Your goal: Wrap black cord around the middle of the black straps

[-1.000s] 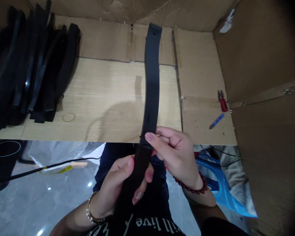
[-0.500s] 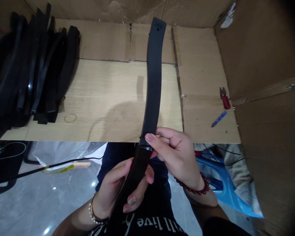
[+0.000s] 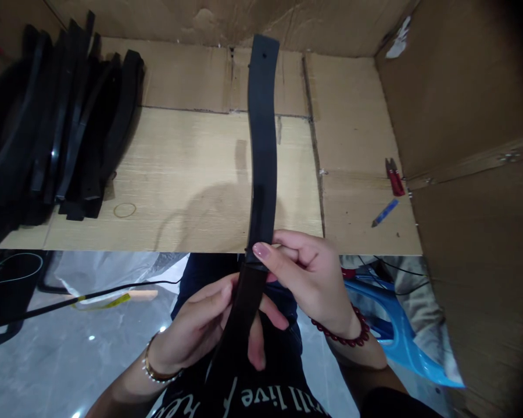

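Note:
A long, curved black plastic strip (image 3: 262, 145) runs from near the back of the worktop down towards my body. Its far end has a small hole, and a seam or step crosses it close to the front edge. My right hand (image 3: 307, 273) pinches it just above that seam, thumb on top and fingers behind. Below the seam, my left hand (image 3: 218, 319) supports the strip from underneath, thumb along its left side and fingertips showing past its right side. The strip's lower end blends into the dark shirt, so its tip cannot be made out.
A heap of similar black strips (image 3: 65, 122) lies at the left. On the right are red-handled snips (image 3: 394, 177) and a blue pen-like tool (image 3: 384, 213). A rubber band (image 3: 125, 210) rests on the cardboard worktop (image 3: 187, 151). Cardboard walls (image 3: 462, 104) rise behind and right.
The strip's far end has swung left and it stands a little straighter. My left hand has shifted, with its fingers reaching further out past the strip's right side. My right hand keeps its pinch.

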`<state>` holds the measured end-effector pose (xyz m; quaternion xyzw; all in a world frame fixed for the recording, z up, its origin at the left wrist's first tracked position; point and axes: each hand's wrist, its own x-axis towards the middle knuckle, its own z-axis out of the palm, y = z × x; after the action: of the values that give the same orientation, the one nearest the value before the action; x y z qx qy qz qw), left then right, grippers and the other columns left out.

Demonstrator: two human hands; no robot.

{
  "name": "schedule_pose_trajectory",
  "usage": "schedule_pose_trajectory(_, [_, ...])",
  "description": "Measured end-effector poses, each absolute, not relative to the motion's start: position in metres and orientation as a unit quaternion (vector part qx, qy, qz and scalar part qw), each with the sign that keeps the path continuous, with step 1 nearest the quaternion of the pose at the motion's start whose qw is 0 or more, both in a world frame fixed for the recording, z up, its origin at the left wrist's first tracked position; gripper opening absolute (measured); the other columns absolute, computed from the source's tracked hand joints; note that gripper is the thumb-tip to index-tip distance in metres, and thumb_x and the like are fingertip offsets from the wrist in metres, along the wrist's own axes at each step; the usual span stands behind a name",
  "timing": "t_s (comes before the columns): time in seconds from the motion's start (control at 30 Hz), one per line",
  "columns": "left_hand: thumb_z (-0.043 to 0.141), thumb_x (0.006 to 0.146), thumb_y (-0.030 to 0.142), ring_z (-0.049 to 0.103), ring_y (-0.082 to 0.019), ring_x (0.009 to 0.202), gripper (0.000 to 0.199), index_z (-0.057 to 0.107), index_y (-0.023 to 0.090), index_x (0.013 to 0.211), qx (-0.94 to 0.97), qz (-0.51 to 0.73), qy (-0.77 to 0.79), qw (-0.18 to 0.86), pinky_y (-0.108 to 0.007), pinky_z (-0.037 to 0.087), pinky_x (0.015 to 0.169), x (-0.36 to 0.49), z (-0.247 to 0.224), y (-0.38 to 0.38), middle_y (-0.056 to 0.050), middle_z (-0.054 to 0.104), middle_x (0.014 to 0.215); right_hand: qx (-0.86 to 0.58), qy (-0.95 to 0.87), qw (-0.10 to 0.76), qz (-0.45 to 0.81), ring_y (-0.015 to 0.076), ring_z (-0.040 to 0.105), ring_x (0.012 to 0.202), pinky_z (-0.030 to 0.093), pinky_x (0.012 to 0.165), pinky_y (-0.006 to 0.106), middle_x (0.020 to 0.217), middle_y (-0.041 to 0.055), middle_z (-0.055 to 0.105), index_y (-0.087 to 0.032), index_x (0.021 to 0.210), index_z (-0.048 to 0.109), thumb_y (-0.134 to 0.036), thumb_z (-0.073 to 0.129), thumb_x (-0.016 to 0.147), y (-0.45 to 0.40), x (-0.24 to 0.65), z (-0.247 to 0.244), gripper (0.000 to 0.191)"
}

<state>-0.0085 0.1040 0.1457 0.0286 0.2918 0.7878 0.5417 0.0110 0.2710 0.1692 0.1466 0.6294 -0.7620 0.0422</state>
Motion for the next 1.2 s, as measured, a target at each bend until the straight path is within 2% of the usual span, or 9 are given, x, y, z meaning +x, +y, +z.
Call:
schedule_pose_trajectory(0.1, [0.036,0.099,0.046,0.061,-0.013,0.054,0.039,0.058,0.015,0.105,0.009,0.776,0.375,0.507,-0.023,0.049,0.052,-0.014,0.156,0.107,-0.004,0.061,0.073,0.129,0.621,0.058,-0.771,0.0063,0.049,0.041,0.036,0.039,0.017,0.052,-0.0033,0.056,-0.016,0.076,0.062,-0.039,0.064,0.089,0.268,0.009,0.166,0.027])
schedule_pose_trajectory(0.2, [0.045,0.098,0.041,0.047,-0.004,0.042,0.024,0.055,0.019,0.102,-0.019,0.783,0.416,0.463,-0.016,0.038,0.039,-0.012,0.163,0.116,0.000,0.058,0.080,0.129,0.606,0.066,-0.782,0.0068,0.053,0.041,0.036,0.038,0.016,0.053,-0.0032,0.058,-0.015,0.076,0.062,-0.039,0.065,0.088,0.265,0.007,0.164,0.027])
schedule_pose_trajectory(0.27, [0.045,0.098,0.038,0.041,-0.001,0.040,0.021,0.054,0.019,0.097,-0.025,0.791,0.424,0.440,-0.013,0.032,0.036,-0.009,0.164,0.122,0.001,0.056,0.083,0.133,0.603,0.068,-0.784,0.0068,0.054,0.041,0.038,0.038,0.015,0.051,-0.0042,0.057,-0.015,0.076,0.062,-0.037,0.065,0.087,0.264,0.007,0.165,0.025])
schedule_pose_trajectory(0.53, [0.043,0.097,0.048,0.038,-0.001,0.038,0.033,0.050,0.017,0.087,-0.035,0.796,0.437,0.418,-0.011,0.033,0.033,-0.001,0.159,0.131,0.002,0.055,0.070,0.147,0.594,0.061,-0.789,0.0057,0.056,0.039,0.044,0.039,0.012,0.051,-0.0053,0.060,-0.013,0.086,0.067,-0.029,0.067,0.085,0.264,0.012,0.173,0.016])
schedule_pose_trajectory(0.67, [0.048,0.094,0.054,0.040,-0.003,0.036,0.033,0.047,0.022,0.103,-0.061,0.797,0.473,0.372,-0.010,0.032,0.034,0.002,0.152,0.136,0.006,0.052,0.060,0.184,0.569,0.082,-0.797,0.0088,0.057,0.037,0.048,0.036,0.016,0.050,-0.0050,0.061,-0.012,0.098,0.067,-0.036,0.070,0.082,0.262,0.016,0.169,0.029])
schedule_pose_trajectory(0.77, [0.049,0.092,0.057,0.039,-0.003,0.035,0.038,0.042,0.026,0.112,-0.082,0.789,0.473,0.383,-0.009,0.032,0.034,0.002,0.147,0.136,0.008,0.052,0.058,0.191,0.553,0.110,-0.804,0.0127,0.062,0.041,0.054,0.039,0.021,0.053,-0.0035,0.063,-0.012,0.103,0.066,-0.040,0.071,0.082,0.260,0.021,0.163,0.035])
schedule_pose_trajectory(0.93, [0.048,0.091,0.059,0.037,-0.002,0.033,0.038,0.041,0.027,0.111,-0.079,0.791,0.464,0.390,-0.009,0.032,0.032,0.000,0.141,0.134,0.009,0.054,0.058,0.198,0.542,0.136,-0.805,0.0102,0.062,0.044,0.052,0.046,0.018,0.055,-0.0026,0.066,-0.012,0.093,0.067,-0.034,0.074,0.079,0.263,0.026,0.156,0.027])
schedule_pose_trajectory(1.03, [0.046,0.093,0.058,0.038,-0.002,0.033,0.035,0.043,0.025,0.103,-0.066,0.798,0.450,0.395,-0.009,0.033,0.031,0.002,0.139,0.133,0.008,0.055,0.059,0.194,0.548,0.147,-0.801,0.0078,0.061,0.045,0.050,0.049,0.016,0.053,-0.0027,0.066,-0.012,0.088,0.066,-0.030,0.074,0.080,0.267,0.027,0.155,0.021])
schedule_pose_trajectory(1.2, [0.046,0.095,0.052,0.037,-0.001,0.033,0.029,0.045,0.023,0.093,-0.078,0.797,0.434,0.414,-0.008,0.031,0.030,0.004,0.136,0.133,0.007,0.055,0.060,0.167,0.584,0.147,-0.780,0.0107,0.068,0.055,0.053,0.059,0.019,0.063,0.0010,0.072,-0.014,0.089,0.066,-0.033,0.072,0.082,0.275,0.028,0.157,0.021])
